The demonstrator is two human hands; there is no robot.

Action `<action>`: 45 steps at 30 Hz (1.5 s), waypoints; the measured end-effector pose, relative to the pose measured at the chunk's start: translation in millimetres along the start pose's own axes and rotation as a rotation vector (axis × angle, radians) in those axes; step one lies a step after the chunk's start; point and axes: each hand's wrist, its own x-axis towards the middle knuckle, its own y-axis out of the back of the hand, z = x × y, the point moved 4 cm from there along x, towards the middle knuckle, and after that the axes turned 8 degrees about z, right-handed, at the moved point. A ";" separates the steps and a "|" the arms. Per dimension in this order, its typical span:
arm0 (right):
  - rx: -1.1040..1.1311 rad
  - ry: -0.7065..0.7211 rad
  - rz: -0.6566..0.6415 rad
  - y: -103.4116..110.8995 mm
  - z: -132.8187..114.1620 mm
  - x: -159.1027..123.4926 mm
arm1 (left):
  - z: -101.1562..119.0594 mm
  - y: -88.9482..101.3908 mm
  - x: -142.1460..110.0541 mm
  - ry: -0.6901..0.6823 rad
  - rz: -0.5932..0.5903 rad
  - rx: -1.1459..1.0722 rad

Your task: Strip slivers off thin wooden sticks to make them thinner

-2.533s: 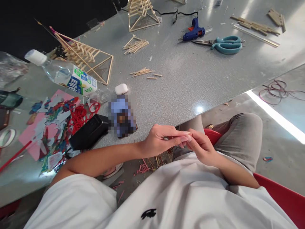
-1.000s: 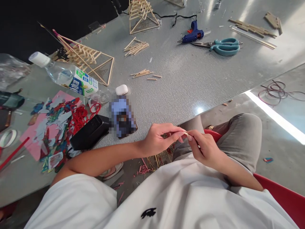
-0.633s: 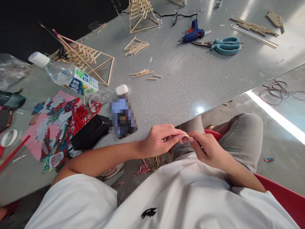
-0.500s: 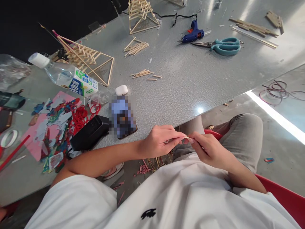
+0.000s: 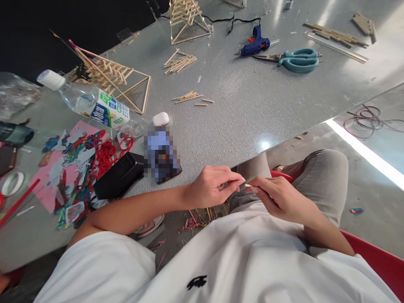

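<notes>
My left hand [image 5: 216,184] is over my lap, just off the table's front edge. Its thumb and fingertips are pinched together; what they hold, if anything, is too small to make out. Facing it across a narrow gap, my right hand [image 5: 280,195] pinches a thin wooden stick [image 5: 248,185]. Only the pale end of that stick shows past the fingers. On the table beyond lie a small group of short sticks [image 5: 188,97] and a larger pile of sticks [image 5: 180,64].
Stick-built frames [image 5: 139,90] stand behind a plastic bottle [image 5: 110,110]. A phone [image 5: 168,164], white earbud case [image 5: 160,119] and black case [image 5: 118,176] lie near my left arm. Farther off are a blue glue gun [image 5: 257,43] and scissors [image 5: 299,61]. Scraps cover the left side.
My fingertips were together around a small stick. Now they have come slightly apart, and a stick end shows at my right fingertips. The things on the table have not moved.
</notes>
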 end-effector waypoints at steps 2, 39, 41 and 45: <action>0.005 0.006 0.009 1.6 -1.4 -0.4 | -0.5 0.0 -0.1 0.018 -0.003 -0.006; 0.078 -0.111 -0.110 0.3 7.9 -0.2 | 2.5 0.3 -1.6 -0.146 -0.050 0.108; 0.050 -0.087 -0.106 0.4 7.9 -0.8 | 2.7 0.3 -1.5 -0.144 -0.046 0.106; 0.009 -0.050 -0.090 0.5 6.9 -0.9 | 2.1 -0.4 -2.0 -0.123 -0.040 0.075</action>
